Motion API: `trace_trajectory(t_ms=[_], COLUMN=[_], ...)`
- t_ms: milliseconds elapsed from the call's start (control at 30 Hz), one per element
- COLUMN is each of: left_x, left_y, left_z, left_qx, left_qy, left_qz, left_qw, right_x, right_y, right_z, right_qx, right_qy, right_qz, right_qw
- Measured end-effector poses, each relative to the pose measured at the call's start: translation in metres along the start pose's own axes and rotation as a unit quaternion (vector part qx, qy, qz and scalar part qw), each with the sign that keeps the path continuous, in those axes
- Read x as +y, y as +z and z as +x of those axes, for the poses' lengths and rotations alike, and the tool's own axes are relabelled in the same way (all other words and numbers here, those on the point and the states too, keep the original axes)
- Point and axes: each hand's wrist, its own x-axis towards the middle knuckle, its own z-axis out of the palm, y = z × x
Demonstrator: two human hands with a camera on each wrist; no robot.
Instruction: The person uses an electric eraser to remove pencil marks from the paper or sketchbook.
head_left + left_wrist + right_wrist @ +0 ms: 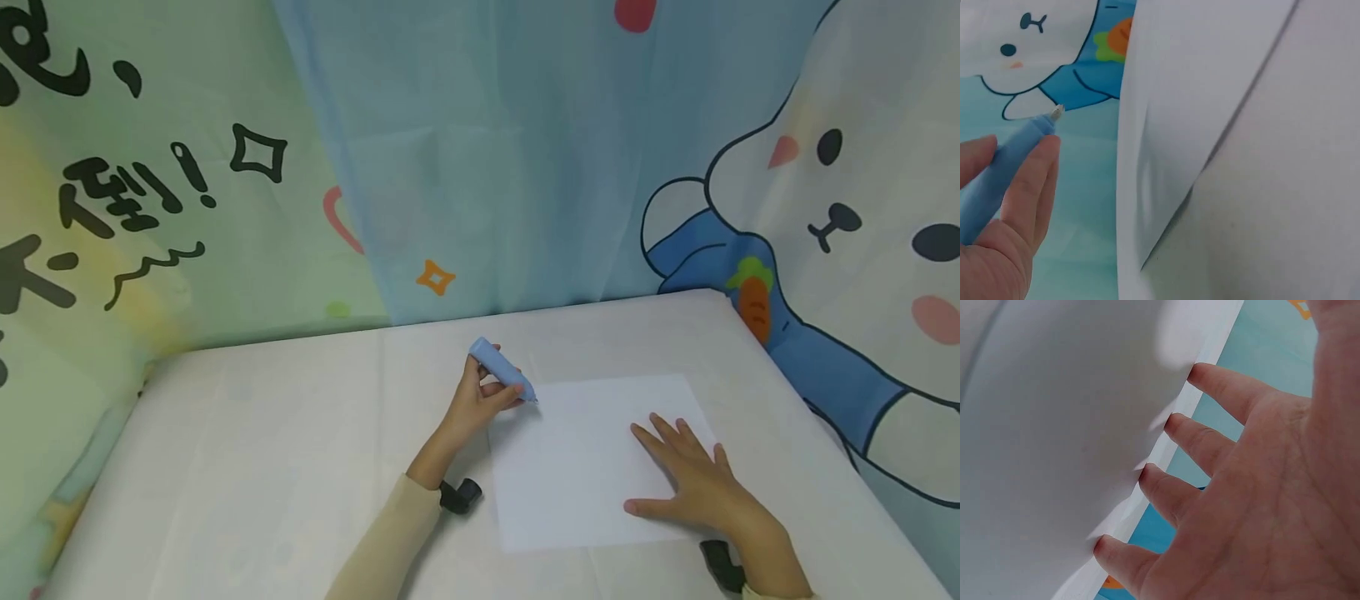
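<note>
In the head view my left hand (480,404) pinches a thick light-blue pen (501,368) between thumb and fingers. Its small metal tip points down to the right, over the top left corner of a white sheet of paper (577,467). The left wrist view shows the pen (1000,172) side-on, with the bare tip past the fingertips. Fingers spread wide, my right hand (693,483) rests on the right part of the sheet. From the right wrist, the fingertips (1150,475) touch the paper (1072,456).
A white-covered table (285,467) extends left of the sheet. Behind and beside it hangs a printed backdrop (510,167) with a cartoon rabbit at the right. Dark wrist-camera mounts (461,497) sit at both wrists, the left one close over the table.
</note>
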Motion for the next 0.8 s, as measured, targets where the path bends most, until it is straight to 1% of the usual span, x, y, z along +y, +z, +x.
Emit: trace_trajectory(t_ms=[233, 333, 467, 567, 700, 800], left_x=[-0.0049, -0.0079, -0.0096, -0.0079, -0.0064, -0.0077], left_y=[-0.0021, -0.0025, -0.0026, -0.0018, -0.0003, 0.0004], left_z=[-0.0039, -0.0047, -0.0036, -0.001, 0.0022, 0.002], left_qx=[0.009, 0.017, 0.031, 0.038, 0.039, 0.037], left_qy=[0.014, 0.018, 0.016, 0.028, 0.043, 0.043], left_qz=[0.044, 0.05, 0.053, 0.067, 0.083, 0.088], left_qw=[0.9989, 0.9985, 0.998, 0.9967, 0.9949, 0.9944], right_x=[0.0005, 0.0004, -0.0013, -0.0019, -0.0005, 0.0006], right_y=[0.0051, 0.0064, 0.0068, 0.0056, 0.0036, 0.0038], right_z=[-0.0012, -0.0022, -0.002, -0.0006, 0.0014, 0.0021], right_qx=[-0.008, -0.013, -0.016, -0.01, -0.006, -0.006], right_qy=[-0.002, 0.003, 0.004, -0.003, -0.009, -0.011], right_qz=[0.0, 0.002, 0.005, 0.002, -0.006, -0.008], right_qw=[1.0, 0.9999, 0.9999, 0.9999, 0.9999, 0.9999])
